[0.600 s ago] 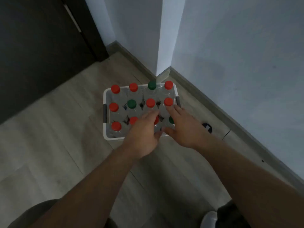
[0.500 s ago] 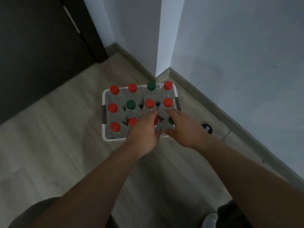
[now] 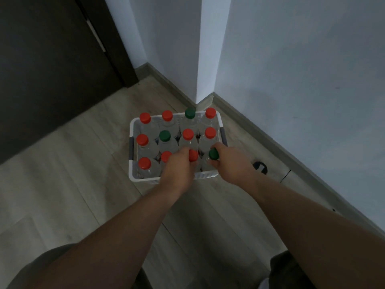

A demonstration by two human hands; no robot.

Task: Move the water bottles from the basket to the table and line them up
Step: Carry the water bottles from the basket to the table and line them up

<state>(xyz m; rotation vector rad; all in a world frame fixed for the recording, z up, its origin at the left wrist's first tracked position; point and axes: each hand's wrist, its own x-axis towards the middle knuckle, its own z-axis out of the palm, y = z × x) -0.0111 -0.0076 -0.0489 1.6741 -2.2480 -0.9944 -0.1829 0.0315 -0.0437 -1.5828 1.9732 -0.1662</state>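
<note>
A white basket [image 3: 133, 176] stands on the wooden floor in a wall corner, packed with several clear water bottles, most with red caps, a few with green. My left hand [image 3: 177, 170] grips the neck of a red-capped bottle [image 3: 193, 155] in the front row. My right hand [image 3: 231, 163] curls round the neck of the green-capped bottle [image 3: 213, 153] at the front right corner. Both bottles stand upright among the others. No table is in view.
White walls and a grey skirting board [image 3: 270, 132] close in behind and to the right of the basket. A dark door [image 3: 52, 69] fills the left. A small round dark fitting [image 3: 260, 166] sits in the floor right of the basket.
Both hands were spread flat over the front row of caps; now their fingers have curled round two bottle necks, the left on a red cap, the right on a green cap.
</note>
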